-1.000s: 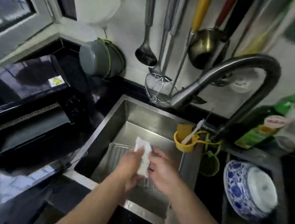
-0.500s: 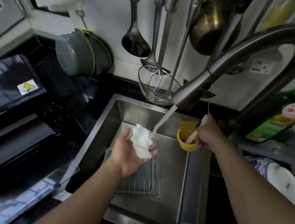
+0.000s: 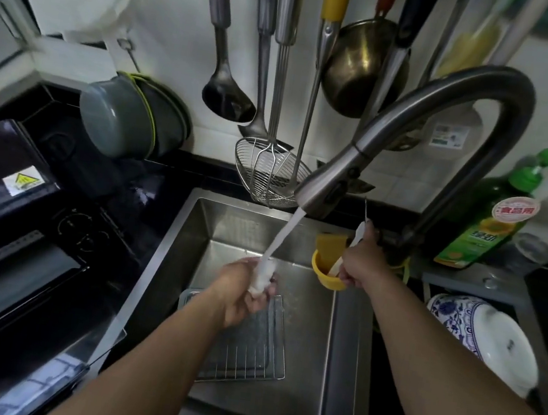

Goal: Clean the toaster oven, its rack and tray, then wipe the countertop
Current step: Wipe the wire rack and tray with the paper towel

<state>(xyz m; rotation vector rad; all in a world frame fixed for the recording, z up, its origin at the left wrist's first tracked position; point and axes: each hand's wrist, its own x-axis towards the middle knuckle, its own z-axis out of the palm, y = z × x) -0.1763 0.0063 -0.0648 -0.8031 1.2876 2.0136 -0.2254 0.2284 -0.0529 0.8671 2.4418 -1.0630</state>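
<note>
Rack (image 3: 245, 348) lies flat on tray (image 3: 270, 338) at bottom of steel sink (image 3: 170, 250). Toaster oven (image 3: 12, 244) sits on dark counter left of sink, door hanging open. Left hand (image 3: 243, 293) over rack, fingers curled round wad of white cloth (image 3: 262, 276), held under water stream from faucet (image 3: 413, 128). Right hand (image 3: 360, 264) at sink's right edge, gripping white brush (image 3: 357, 234) standing in yellow cup (image 3: 322, 268). Green soap bottle (image 3: 492, 220) behind, blue-white bowl (image 3: 480, 339) at right.

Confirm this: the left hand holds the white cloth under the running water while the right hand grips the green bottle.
Not the bottle. In the head view the right hand grips a white brush standing in the yellow cup. The left hand does hold the cloth under the water.
</note>
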